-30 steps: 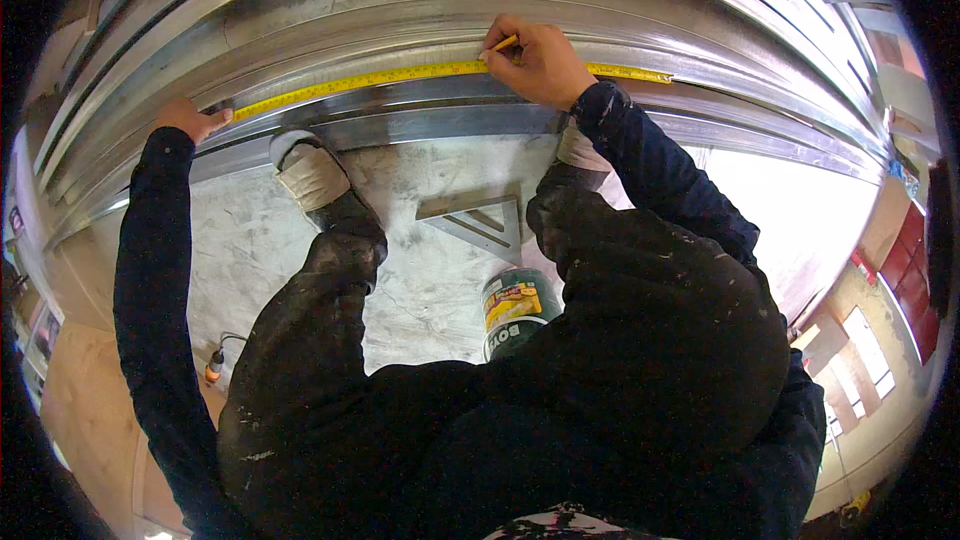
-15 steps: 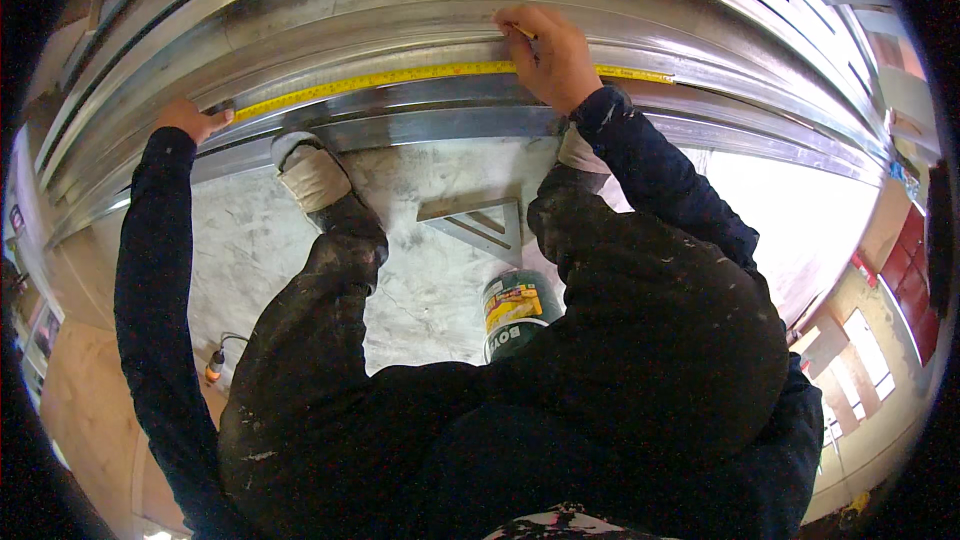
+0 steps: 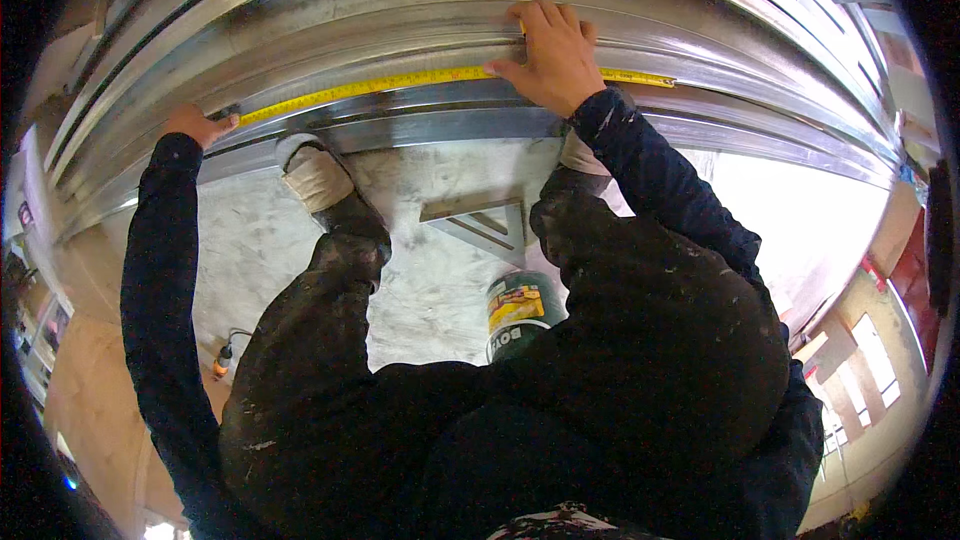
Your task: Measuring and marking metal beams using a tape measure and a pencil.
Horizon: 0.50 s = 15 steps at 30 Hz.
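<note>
A yellow tape measure (image 3: 380,85) is drawn out along the grey metal profiles (image 3: 420,35) in front of me. My left hand (image 3: 193,126) is closed on its left end, thumb towards the blade; the fingers are partly hidden. Over the blade, right of the middle, lies my right hand (image 3: 556,55), its thumb at the tape and its bent fingers across the profile behind. A small yellow pencil (image 3: 522,28) shows at those fingers, mostly covered by them. The free tip of the tape lies on the metal to the right of this hand.
Between my feet, a grey triangular set square (image 3: 485,228) rests on the pale, smudged floor (image 3: 420,310). Nearer to me stands a dark green bucket (image 3: 520,308) with a yellow label. An orange-and-black tool (image 3: 222,362) with a cord is at the left.
My right hand has turned from a raised pencil pinch to lying over the profile, its thumb moved left onto the tape. The left hand stays at the tape's left end.
</note>
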{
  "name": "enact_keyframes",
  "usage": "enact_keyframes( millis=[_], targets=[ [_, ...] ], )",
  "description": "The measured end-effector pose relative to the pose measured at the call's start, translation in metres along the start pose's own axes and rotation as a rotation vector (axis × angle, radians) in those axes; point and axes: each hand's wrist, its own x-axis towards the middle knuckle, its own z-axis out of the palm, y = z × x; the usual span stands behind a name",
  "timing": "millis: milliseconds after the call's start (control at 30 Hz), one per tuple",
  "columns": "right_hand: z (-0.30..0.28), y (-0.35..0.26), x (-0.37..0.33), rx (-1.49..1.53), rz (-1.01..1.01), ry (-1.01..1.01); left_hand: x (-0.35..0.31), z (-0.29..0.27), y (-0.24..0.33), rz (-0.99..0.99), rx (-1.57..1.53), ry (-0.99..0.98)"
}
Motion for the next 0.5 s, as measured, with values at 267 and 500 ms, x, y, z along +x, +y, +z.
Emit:
enact_keyframes(
  millis=[267, 500],
  targets=[
    [-0.001, 0.001, 0.003, -0.046, 0.046, -0.035, -0.011, -0.014, 0.003, 0.040, 0.015, 0.013],
    [-0.001, -0.001, 0.007, -0.077, 0.080, -0.071, -0.023, -0.028, 0.009, 0.050, 0.004, -0.074]
  ],
)
